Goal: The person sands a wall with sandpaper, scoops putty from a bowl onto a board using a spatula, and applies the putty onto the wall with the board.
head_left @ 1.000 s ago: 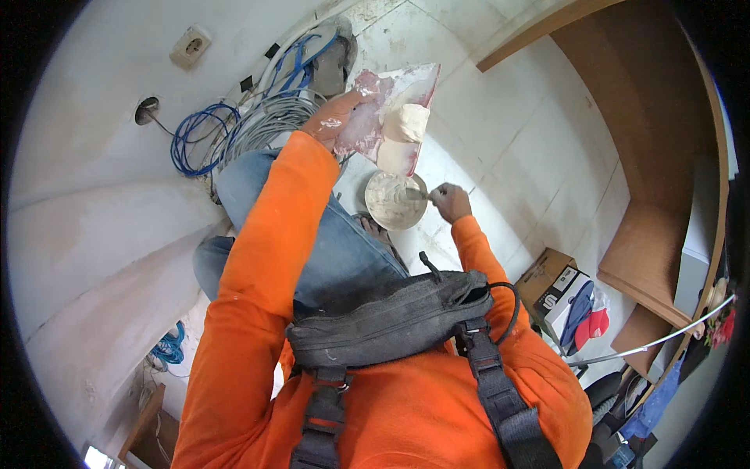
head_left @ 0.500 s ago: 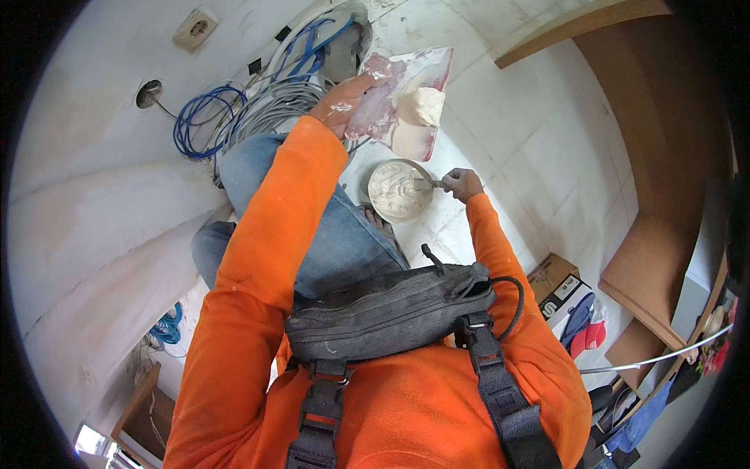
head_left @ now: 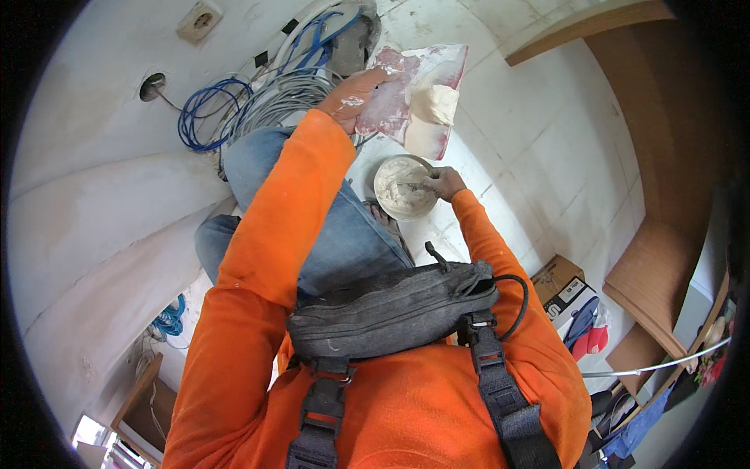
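My left hand grips a reddish, putty-smeared board with a thick lump of cream putty on its right part. Below the board, a round pale bowl of cream putty stands beside my bare foot. My right hand is closed on the handle of a small putty knife, whose blade is down in the bowl, partly hidden by putty and fingers. Both hands have pale smears on the skin.
Coiled blue cables and grey cables lie along the white wall, below a socket and round hole. At right are a wooden cabinet, a cardboard box and a red cap on the tiled floor.
My left hand and board have shifted up and to the right in view. My right hand, with the knife, has moved upward and further into the bowl.
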`<state>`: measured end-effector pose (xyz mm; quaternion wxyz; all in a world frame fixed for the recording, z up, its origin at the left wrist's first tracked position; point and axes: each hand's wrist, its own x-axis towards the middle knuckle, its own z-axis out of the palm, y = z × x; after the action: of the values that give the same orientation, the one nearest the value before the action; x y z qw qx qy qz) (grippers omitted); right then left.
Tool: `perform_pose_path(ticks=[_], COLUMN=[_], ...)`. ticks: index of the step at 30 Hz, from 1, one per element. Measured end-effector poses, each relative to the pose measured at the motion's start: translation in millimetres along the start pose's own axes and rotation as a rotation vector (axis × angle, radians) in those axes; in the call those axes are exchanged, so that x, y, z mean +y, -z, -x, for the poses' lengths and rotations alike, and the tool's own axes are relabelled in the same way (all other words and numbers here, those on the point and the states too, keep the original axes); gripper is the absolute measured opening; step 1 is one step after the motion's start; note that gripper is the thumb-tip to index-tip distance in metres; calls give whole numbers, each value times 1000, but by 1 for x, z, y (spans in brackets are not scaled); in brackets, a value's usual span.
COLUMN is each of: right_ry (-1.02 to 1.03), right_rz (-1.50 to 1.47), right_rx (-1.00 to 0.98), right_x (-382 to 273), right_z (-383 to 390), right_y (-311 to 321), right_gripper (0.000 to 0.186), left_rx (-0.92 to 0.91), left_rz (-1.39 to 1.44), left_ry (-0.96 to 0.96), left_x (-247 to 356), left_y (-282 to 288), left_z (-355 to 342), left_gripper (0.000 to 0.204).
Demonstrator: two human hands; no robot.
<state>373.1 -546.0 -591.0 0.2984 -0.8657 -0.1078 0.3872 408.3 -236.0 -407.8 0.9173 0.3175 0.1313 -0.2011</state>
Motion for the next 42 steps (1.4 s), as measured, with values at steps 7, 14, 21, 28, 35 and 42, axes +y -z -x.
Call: perform_pose_path(ticks=[7,14,21,28,35,42], right_ry=[0,54,-126,-176,98,468], right_rz=[-139,-236,-281,-490,-885,-1094], right_rx=[-99,-199,-288,-287,-157,254], right_x=[-21,-11,-19,-28,-81,-189], right_z=[-12,-24,-15,12,119,183], right_y=[-8,-17,-6,19,114,167], right_gripper=[27,28,29,26,24,24], left_rx=[112,149,138,141,221,143], left_rz=[-165,-84,-99,-9,-10,-23], left_ry=[-39,18,-18,-76,-150,-190], left_x=[-1,0,1,-3,8,11], left_y=[-7,-14,-8,-1,-10,-26], left_z=[6,5,8,1,9,16], left_gripper=[29,30,29,29,34,39])
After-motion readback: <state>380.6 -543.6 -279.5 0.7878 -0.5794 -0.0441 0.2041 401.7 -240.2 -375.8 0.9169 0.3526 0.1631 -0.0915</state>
